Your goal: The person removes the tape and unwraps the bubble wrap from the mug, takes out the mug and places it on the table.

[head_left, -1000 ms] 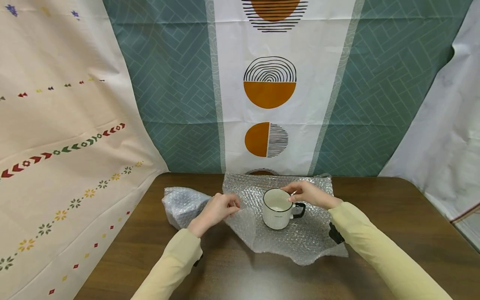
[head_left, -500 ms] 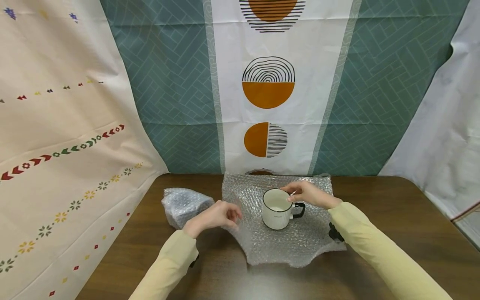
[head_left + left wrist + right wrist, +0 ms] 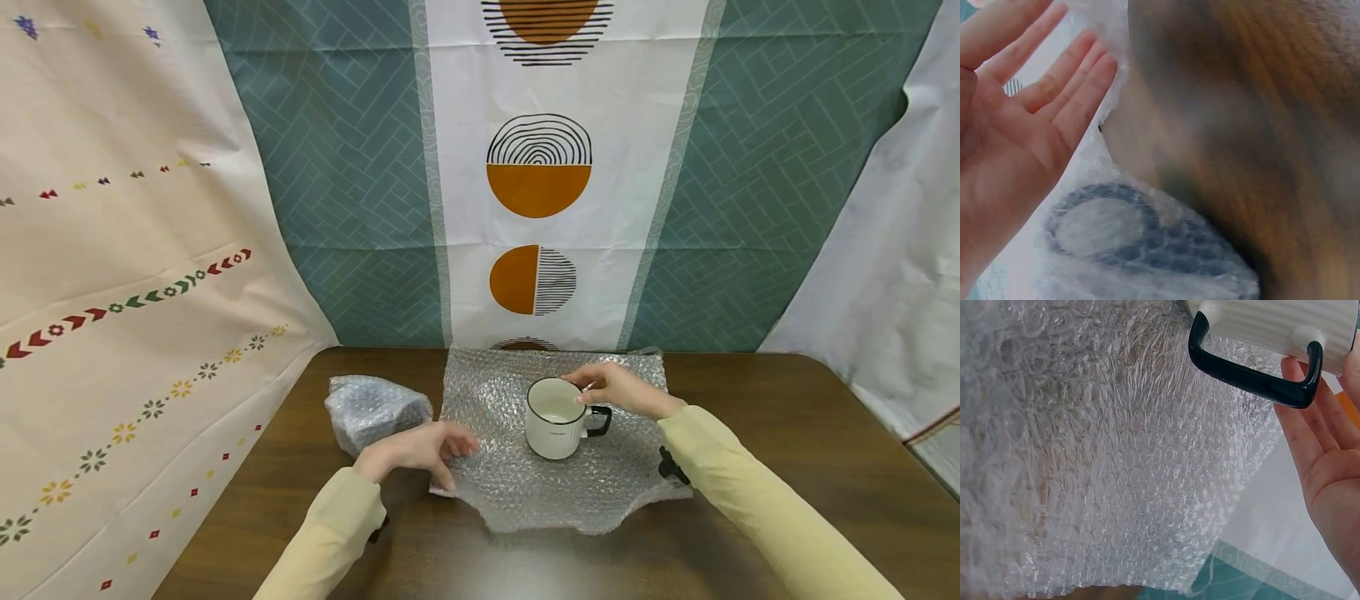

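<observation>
A cream mug [image 3: 553, 427] with a dark rim and black handle [image 3: 1254, 381] stands upright on a spread sheet of bubble wrap [image 3: 517, 492]. My right hand [image 3: 617, 388] grips the mug's rim at the handle side, thumb towards the near side and fingers behind. At the sheet's left edge, my left hand [image 3: 422, 450] holds nothing, its fingers loosely extended; whether they touch the wrap I cannot tell. The left wrist view shows that palm [image 3: 1016, 144] with fingers straight. Just behind the left hand lies a bubble-wrapped bundle [image 3: 367, 408], and a dark shape shows through its wrap.
Everything rests on a brown wooden table [image 3: 720, 533]. A patterned cloth [image 3: 540, 283] hangs along its back edge. Pale cloths stand at the left [image 3: 150, 333] and right sides.
My left hand has let go of the wrap's left edge and moved down and left, its fingers opening. That corner, folded up before, now lies flatter. The right hand and mug stay put.
</observation>
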Demonstrator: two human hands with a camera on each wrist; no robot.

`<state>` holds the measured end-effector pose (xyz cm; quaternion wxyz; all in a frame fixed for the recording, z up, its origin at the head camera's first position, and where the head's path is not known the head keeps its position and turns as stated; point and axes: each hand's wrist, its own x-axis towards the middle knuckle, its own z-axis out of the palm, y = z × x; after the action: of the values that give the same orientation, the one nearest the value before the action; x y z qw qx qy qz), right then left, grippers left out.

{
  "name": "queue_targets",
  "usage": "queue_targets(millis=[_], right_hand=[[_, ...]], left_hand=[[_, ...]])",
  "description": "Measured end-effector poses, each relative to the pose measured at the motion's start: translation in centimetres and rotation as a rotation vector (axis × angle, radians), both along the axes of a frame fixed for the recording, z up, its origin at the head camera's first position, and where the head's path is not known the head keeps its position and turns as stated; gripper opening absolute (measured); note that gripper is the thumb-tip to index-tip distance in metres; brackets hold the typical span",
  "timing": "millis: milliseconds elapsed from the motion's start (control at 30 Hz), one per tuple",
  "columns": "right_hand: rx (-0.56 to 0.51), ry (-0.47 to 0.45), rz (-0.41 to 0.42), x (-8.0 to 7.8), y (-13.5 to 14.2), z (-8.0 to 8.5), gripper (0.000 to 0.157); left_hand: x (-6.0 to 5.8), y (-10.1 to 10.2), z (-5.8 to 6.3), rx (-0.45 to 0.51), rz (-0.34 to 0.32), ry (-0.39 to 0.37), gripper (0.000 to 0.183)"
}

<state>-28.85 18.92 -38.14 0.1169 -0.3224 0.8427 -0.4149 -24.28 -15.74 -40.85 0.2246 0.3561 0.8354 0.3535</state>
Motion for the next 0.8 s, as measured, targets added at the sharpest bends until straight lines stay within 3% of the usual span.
queue_targets(millis=[300, 800], right_hand=[[-0.013, -0.008, -0.033, 0.4, 0.1, -0.2, 0.041], [-0.069, 0.023, -0.094, 0.6, 0.2, -1.2, 0.040]], left_hand=[[0.2, -0.3, -0.9, 0.011, 0.028, -0.051, 0.056], [0.1, -0.3, -1.7, -0.008, 0.081, 0.019, 0.049]])
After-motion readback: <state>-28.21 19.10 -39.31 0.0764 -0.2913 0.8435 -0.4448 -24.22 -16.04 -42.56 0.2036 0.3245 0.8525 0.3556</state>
